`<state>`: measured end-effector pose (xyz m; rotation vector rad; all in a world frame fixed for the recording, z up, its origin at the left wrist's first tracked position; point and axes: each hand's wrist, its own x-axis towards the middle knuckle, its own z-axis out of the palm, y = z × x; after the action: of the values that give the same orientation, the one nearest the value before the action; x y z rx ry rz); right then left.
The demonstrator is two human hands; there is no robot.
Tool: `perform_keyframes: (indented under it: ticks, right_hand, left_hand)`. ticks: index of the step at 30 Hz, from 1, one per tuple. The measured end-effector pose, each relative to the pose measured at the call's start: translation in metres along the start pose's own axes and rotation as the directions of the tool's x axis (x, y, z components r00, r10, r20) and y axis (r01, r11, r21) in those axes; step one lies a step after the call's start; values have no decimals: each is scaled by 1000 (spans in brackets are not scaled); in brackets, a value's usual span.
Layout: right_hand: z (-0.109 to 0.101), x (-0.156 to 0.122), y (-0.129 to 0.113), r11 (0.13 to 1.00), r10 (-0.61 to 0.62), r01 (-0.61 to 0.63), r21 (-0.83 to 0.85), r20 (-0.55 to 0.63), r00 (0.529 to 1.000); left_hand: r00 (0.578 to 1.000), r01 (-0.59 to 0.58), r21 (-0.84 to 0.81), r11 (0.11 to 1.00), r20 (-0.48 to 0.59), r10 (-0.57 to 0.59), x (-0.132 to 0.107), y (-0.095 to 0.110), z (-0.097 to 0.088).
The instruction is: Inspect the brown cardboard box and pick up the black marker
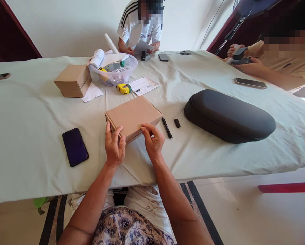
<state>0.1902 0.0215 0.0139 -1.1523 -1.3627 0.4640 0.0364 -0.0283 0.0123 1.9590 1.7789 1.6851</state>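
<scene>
A closed brown cardboard box lies flat on the cloth-covered table in front of me. My left hand grips its near left corner, fingers along the left side and on the lid's edge. At the box's near edge, my right hand has thumb and forefinger pinched together on the lid's front edge; the other fingers are curled in. Just right of the box are a black pen and a small black cap-like piece. A dark phone lies left of my left hand.
A large black case takes up the right side. Beyond the box are a yellow tape measure, a printed sheet, a filled plastic basin and another cardboard box. Two people sit at the far and right sides.
</scene>
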Motion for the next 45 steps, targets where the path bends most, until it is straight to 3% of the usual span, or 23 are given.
perform_keyframes:
  ticks: [6, 12, 16, 24, 37, 45]
  right_hand:
    - [-13, 13, 6, 997, 30, -43, -59, -206, 978]
    - [-23, 19, 16, 988, 107, -141, -59, -390, 915]
    - [-24, 20, 14, 979, 201, -202, 30, -306, 930]
    - [-23, 15, 10, 972, 234, -223, 80, -195, 952]
    - [-24, 11, 5, 980, 141, -136, 147, -21, 990]
    - [-25, 6, 5, 978, 130, -130, 165, 12, 991]
  left_hand:
    - [1000, 5, -3, 1000, -20, -5, 1, 0, -1]
    - [996, 21, -36, 999, -85, -24, 1, -3, -1]
    - [992, 47, -46, 998, -114, -52, 2, -4, -3]
    - [970, 170, -92, 981, -162, -183, 6, -9, -3]
    - [908, 349, -182, 919, -176, -379, 6, -7, -2]
    - [901, 375, -171, 911, -162, -402, 9, -4, -4]
